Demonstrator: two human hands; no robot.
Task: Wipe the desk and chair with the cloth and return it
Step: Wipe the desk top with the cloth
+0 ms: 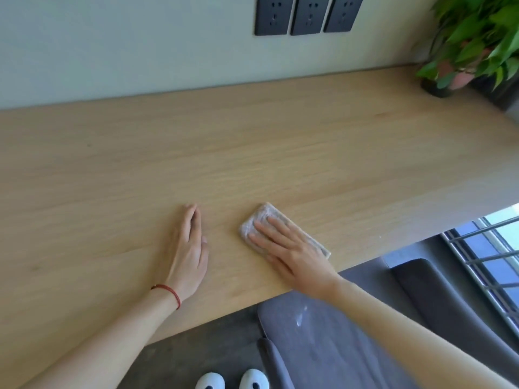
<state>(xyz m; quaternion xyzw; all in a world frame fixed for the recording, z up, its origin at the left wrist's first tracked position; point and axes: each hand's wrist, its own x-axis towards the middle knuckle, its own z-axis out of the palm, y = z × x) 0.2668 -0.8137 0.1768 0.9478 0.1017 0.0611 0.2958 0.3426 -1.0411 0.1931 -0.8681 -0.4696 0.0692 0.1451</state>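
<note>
A light wooden desk (252, 153) fills the middle of the view. A folded pale checked cloth (265, 214) lies on it near the front edge. My right hand (292, 248) lies flat on top of the cloth, fingers spread and pressing it against the desk. My left hand (188, 251) rests flat on the bare wood to the left of the cloth, fingers together, holding nothing; a red string circles its wrist. A grey upholstered chair (323, 346) stands below the desk's front edge, partly under my right forearm, with a whitish smear on its seat.
A potted green plant (471, 40) stands at the desk's far right corner. Three dark wall sockets (307, 15) sit above the desk. A barred window (494, 248) is at the right. White slippers (233, 381) show on the dark floor.
</note>
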